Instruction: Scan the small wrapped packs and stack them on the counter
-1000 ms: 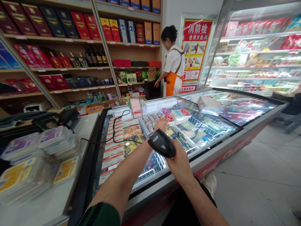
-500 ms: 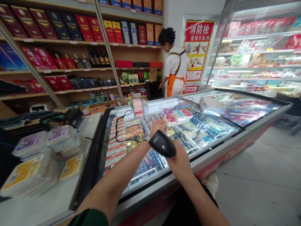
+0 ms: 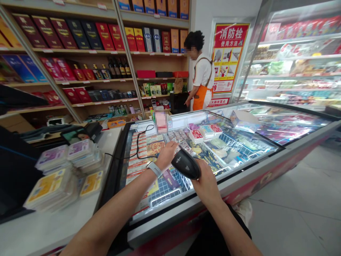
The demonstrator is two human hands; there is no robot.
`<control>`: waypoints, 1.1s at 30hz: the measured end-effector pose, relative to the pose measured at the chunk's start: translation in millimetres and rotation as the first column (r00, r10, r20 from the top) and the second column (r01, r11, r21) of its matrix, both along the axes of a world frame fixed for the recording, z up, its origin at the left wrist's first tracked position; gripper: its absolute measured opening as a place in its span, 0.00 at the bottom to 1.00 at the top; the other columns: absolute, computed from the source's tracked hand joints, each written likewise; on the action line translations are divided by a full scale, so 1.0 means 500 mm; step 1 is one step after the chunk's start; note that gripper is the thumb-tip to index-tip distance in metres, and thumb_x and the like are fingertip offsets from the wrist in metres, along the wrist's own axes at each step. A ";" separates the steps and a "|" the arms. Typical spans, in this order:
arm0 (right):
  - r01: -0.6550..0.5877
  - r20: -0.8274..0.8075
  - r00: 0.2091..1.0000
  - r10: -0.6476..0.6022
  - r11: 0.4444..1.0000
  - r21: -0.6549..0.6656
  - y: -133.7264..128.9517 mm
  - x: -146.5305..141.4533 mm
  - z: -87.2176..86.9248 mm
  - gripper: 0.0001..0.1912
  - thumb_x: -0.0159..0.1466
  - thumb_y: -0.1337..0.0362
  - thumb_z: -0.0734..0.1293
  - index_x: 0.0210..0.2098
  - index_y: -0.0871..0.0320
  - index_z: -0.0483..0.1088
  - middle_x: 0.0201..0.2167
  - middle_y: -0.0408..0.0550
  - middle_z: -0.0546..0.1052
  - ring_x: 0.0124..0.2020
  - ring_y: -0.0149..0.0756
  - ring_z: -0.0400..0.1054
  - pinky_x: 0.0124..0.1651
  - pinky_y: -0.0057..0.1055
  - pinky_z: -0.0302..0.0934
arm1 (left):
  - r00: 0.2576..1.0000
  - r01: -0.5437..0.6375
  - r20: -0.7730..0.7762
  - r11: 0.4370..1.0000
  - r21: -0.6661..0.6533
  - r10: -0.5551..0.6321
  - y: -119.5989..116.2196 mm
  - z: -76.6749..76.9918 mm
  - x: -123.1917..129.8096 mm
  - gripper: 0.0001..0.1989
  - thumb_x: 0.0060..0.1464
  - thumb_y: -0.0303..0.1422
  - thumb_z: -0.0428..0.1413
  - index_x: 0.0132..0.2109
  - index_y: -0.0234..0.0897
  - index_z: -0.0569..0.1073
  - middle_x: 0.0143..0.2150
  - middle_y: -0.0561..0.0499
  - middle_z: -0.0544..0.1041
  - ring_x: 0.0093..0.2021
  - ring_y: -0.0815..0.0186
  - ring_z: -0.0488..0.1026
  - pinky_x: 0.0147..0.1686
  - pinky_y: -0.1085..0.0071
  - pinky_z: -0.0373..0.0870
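Observation:
A black handheld scanner (image 3: pixel 185 163) is in my right hand (image 3: pixel 206 183), whose fingers wrap round its handle end. My left hand (image 3: pixel 167 154) is just left of the scanner's front, over the glass top of the chest freezer (image 3: pixel 170 206); its fingers are pressed together, and what they hold, if anything, cannot be made out. A grey watch (image 3: pixel 155 169) is on the left wrist. Red-and-white packs (image 3: pixel 196 136) and blue-and-white packs (image 3: pixel 209 131) lie on the freezer beyond my hands. A black cable (image 3: pixel 137 147) loops over the glass at the left.
Stacks of flat packs, purple (image 3: pixel 80 147) and yellow (image 3: pixel 49 186), stand on the white counter (image 3: pixel 77 217) at left. A person in an orange apron (image 3: pixel 201 97) stands behind the freezer. An open box (image 3: pixel 245 121) rests on the glass. Shelves of boxed goods (image 3: pixel 105 35) are behind.
My left hand has drawn back towards me from the packs on the freezer, and its watch now shows. The view has shifted slightly left. The scanner stays in my right hand.

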State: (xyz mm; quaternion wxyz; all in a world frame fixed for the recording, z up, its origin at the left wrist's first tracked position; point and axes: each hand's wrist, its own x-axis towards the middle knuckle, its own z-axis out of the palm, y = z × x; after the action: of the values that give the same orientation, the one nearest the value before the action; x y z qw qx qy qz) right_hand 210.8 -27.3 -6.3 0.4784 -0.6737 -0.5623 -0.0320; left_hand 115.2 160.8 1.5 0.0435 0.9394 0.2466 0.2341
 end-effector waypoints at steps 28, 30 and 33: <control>-0.027 0.072 0.997 0.026 1.000 0.011 -0.008 0.004 -0.010 0.23 0.54 0.74 0.60 0.49 0.56 0.63 0.46 0.52 0.72 0.49 0.45 0.65 0.52 0.45 0.61 | 0.689 -0.531 -0.270 0.722 0.444 0.673 -0.050 -0.006 -0.502 0.23 0.59 0.23 0.38 0.56 0.18 0.66 0.54 0.29 0.70 0.54 0.51 0.69 0.55 0.59 0.63; -0.026 0.082 0.996 0.025 1.000 0.011 -0.006 0.003 -0.012 0.23 0.54 0.74 0.60 0.49 0.56 0.63 0.46 0.52 0.72 0.49 0.45 0.65 0.52 0.45 0.61 | 0.655 -0.537 -0.356 0.742 0.401 0.666 -0.051 -0.007 -0.521 0.22 0.58 0.20 0.36 0.51 0.21 0.70 0.49 0.30 0.73 0.48 0.52 0.72 0.50 0.61 0.66; -0.024 0.087 0.996 0.023 1.000 0.005 -0.006 0.003 -0.012 0.23 0.54 0.74 0.60 0.49 0.56 0.64 0.46 0.52 0.72 0.48 0.45 0.66 0.52 0.46 0.61 | 0.633 -0.568 -0.422 0.759 0.317 0.649 -0.057 -0.003 -0.533 0.22 0.57 0.20 0.34 0.45 0.25 0.72 0.44 0.33 0.75 0.41 0.54 0.75 0.43 0.61 0.68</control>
State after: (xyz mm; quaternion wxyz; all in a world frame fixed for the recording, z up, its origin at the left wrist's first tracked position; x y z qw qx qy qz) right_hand 212.0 -30.3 -12.5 0.4557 -0.6635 -0.5905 -0.0574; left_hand -151.2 132.3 -0.1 -0.1774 0.8273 0.5330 -0.0029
